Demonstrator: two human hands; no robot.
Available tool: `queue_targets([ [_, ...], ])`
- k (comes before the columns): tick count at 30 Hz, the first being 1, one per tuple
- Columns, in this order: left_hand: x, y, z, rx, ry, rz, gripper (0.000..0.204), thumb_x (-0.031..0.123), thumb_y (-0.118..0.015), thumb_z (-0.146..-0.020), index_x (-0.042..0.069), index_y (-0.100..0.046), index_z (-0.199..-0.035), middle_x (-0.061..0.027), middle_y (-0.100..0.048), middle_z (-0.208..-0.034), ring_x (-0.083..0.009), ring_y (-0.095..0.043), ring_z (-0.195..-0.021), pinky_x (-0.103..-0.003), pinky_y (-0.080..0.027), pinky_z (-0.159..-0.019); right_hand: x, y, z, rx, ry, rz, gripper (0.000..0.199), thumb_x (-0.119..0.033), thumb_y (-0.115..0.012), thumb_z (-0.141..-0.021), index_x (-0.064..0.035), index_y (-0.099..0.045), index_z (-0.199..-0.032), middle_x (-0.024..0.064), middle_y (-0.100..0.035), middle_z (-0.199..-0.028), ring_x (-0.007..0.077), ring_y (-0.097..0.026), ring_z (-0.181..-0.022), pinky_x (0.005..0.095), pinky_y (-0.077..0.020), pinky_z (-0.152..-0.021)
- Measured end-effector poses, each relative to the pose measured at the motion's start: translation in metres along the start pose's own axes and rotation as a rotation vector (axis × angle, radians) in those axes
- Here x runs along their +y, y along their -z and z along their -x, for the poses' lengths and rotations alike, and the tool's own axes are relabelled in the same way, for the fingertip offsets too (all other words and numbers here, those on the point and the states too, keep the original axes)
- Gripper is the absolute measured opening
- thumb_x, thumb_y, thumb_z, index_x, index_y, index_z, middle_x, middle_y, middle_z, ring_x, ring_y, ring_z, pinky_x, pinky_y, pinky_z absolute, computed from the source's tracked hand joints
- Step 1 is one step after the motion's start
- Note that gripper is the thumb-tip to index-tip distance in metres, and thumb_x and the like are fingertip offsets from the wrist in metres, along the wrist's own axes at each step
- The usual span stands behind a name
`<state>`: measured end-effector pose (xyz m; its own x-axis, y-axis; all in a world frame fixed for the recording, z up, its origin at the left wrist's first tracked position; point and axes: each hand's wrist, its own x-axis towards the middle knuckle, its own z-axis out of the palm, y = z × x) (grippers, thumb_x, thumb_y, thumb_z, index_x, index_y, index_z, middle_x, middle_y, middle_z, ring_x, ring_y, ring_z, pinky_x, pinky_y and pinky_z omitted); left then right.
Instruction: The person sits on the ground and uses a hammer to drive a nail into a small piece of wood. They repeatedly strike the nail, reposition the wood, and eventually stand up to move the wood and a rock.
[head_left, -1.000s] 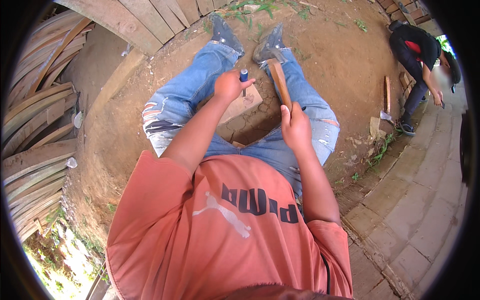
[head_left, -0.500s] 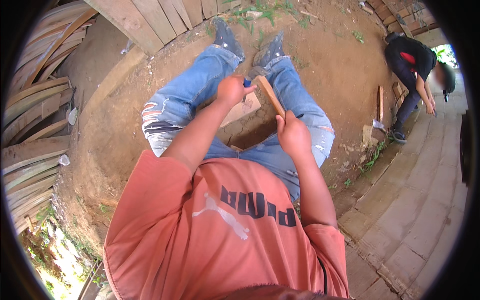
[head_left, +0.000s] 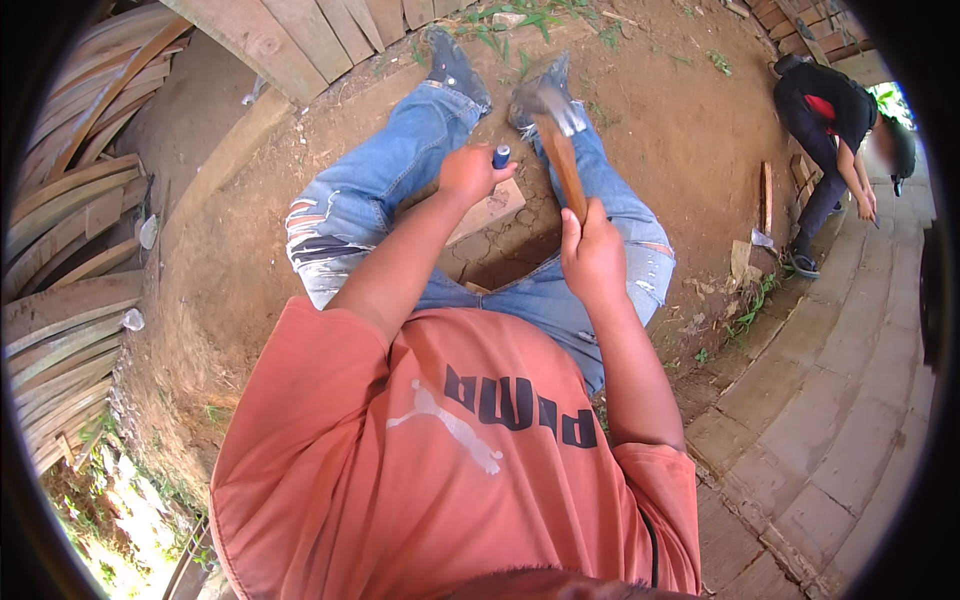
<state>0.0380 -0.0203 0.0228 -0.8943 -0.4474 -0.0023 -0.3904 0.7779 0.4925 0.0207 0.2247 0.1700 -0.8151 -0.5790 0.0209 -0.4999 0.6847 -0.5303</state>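
My left hand [head_left: 467,174] is closed round a tool with a blue handle [head_left: 501,156], likely a chisel; its lower end is hidden. Under it, a pale wooden block [head_left: 492,209] lies on the dirt between my legs. My right hand [head_left: 594,252] grips the wooden handle of a hammer [head_left: 562,165]. The hammer's metal head, smeared by motion, is up and to the right of the blue handle, apart from it, in front of my right shoe [head_left: 533,100].
Stacked wooden boards [head_left: 75,240] curve along the left. Planks [head_left: 270,45] stand at the far left. A paved strip [head_left: 790,420] runs along the right, where another person [head_left: 825,115] bends down with a thin object in hand. Grass [head_left: 520,22] grows at the far side.
The hammer head has swung up and right, away from the blue handle. My left hand stays nearly in place with its tool. The other person's hands have shifted slightly.
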Motion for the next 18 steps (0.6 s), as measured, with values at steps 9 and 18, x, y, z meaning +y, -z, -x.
queue_targets([
  [9,-0.001,-0.005,-0.001,0.024,0.006,0.040,0.051,0.056,-0.079,-0.089,0.005,-0.075,-0.084,-0.0180,-0.077,-0.091,-0.0403,-0.074,-0.086,-0.051,-0.058,-0.074,0.032,-0.012,-0.018,0.019,-0.162,-0.100,0.035,-0.034,-0.060,-0.110,-0.0009,-0.062,-0.098,0.0320,-0.070,-0.086,0.0545,-0.068,-0.087,0.0625,-0.0522,-0.074],
  [18,-0.002,-0.003,-0.013,-0.067,0.069,0.021,0.059,0.060,-0.079,-0.087,0.002,-0.076,-0.081,-0.0241,-0.074,-0.082,-0.0433,-0.074,-0.081,-0.052,-0.059,-0.075,0.078,-0.077,-0.016,-0.525,-0.271,0.246,0.038,-0.033,-0.052,-0.111,-0.0003,-0.071,-0.114,0.0262,-0.077,-0.111,0.0451,-0.074,-0.108,0.0550,-0.0579,-0.094],
])
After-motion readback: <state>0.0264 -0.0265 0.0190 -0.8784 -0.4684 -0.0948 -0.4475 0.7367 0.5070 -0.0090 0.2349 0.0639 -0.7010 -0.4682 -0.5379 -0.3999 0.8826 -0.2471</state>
